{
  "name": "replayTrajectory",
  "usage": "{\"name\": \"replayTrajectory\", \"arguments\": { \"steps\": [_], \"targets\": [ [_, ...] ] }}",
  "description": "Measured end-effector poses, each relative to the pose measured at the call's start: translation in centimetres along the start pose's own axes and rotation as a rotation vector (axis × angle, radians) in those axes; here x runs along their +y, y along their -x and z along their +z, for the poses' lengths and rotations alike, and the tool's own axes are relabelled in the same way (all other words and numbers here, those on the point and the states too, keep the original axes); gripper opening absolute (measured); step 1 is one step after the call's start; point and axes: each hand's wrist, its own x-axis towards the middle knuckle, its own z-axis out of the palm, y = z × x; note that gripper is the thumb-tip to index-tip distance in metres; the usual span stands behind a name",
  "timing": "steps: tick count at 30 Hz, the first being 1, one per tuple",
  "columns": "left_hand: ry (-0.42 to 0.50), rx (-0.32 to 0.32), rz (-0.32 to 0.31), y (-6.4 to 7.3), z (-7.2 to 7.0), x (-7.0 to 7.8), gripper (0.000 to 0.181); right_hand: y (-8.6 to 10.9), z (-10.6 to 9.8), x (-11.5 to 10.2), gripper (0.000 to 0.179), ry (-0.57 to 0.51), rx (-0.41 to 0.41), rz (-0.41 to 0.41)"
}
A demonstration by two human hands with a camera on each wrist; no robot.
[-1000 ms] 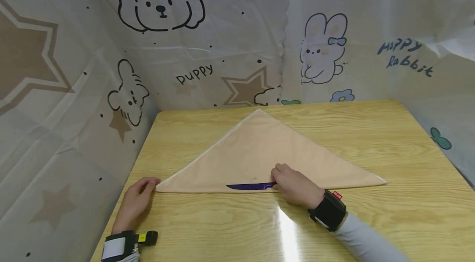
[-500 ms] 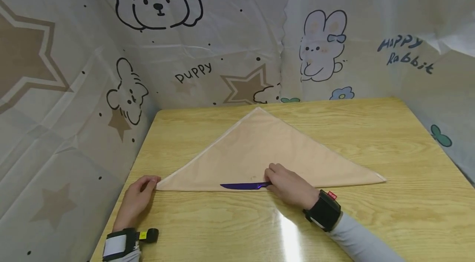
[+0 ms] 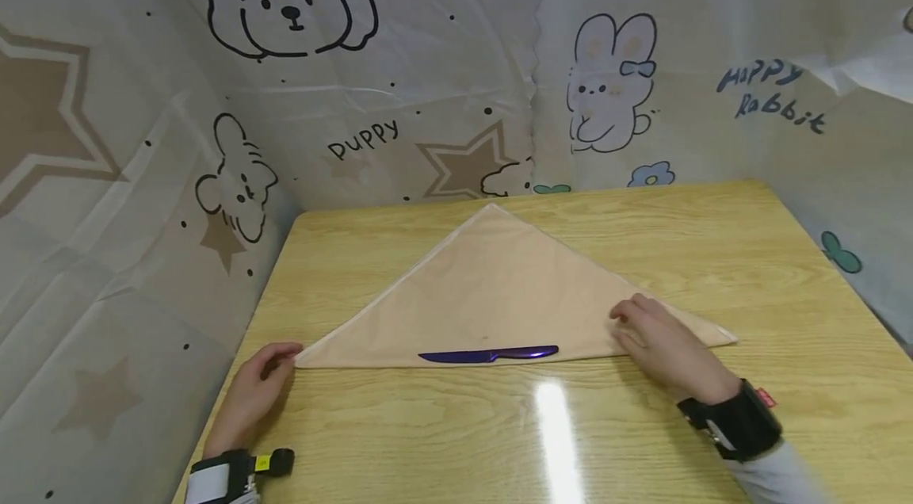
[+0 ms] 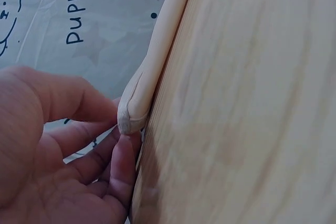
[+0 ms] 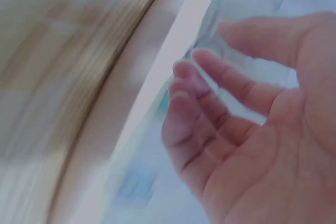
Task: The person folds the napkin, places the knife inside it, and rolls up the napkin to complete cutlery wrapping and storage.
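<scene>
Knife: the purple knife [image 3: 490, 356] lies flat on the peach cloth [image 3: 492, 282], close to its near edge, blade pointing left and handle right; both hands are well apart from it.

Cloth: a triangle with pale edging, its peak towards the far side of the table [image 3: 399, 425] and its long edge nearest the person.

Left corner: caught by the left hand [image 3: 253, 385] — the left wrist view shows the tip of the cloth pinched between thumb and fingertips.

Left arm: reaches in from the lower left, the hand at the table's left side, with a black wristband [image 3: 238, 472] around the wrist.

Right fingers: loosely bent, the thumb apart from them and nothing between; the right hand [image 3: 666, 349] is over the cloth's right part, to the right of the knife handle — whether the fingertips touch the fabric cannot be told.

Right arm: slants in from the lower right, palm turned inward, with a black cuff [image 3: 738, 421] above a light grey sleeve [image 3: 777, 474].

Backdrop: a pale sheet [image 3: 456, 68] printed with a puppy, a rabbit and stars stands behind the table and along its left.
</scene>
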Motion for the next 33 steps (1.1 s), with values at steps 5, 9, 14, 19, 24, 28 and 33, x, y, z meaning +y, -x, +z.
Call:
{"name": "replayTrajectory", "arguments": {
  "steps": [5, 9, 14, 19, 24, 28, 33],
  "targets": [
    [-0.01, -0.007, -0.014, 0.2, 0.0, 0.0, 0.042, 4.6, -3.7, 7.0, 0.035, -0.011, -0.031, 0.269],
    [-0.051, 0.017, -0.029, 0.1, 0.2, 0.0, 0.04, 6.6, -4.4, 10.1, 0.034, -0.035, -0.061, 0.339],
    [-0.104, 0.053, -0.009, -0.2, 0.4, -0.2, 0.032, 7.2, -4.4, 11.0, 0.032, -0.062, -0.095, 0.35],
    [-0.115, 0.059, 0.01, -0.3, 0.2, 0.2, 0.028, 6.8, -4.5, 11.3, 0.027, -0.049, -0.104, 0.33],
    [-0.11, 0.067, 0.151, -0.1, -0.4, 1.9, 0.025, 6.8, -4.6, 11.7, 0.025, -0.05, -0.125, 0.343],
    [-0.094, 0.086, 0.309, 0.5, -0.5, 5.5, 0.024, 6.8, -4.6, 11.7, 0.025, -0.054, -0.123, 0.356],
    [-0.055, 0.08, 0.48, 1.1, 0.7, 12.3, 0.022, 6.4, -4.5, 11.5, 0.026, -0.072, -0.133, 0.356]
  ]
}}
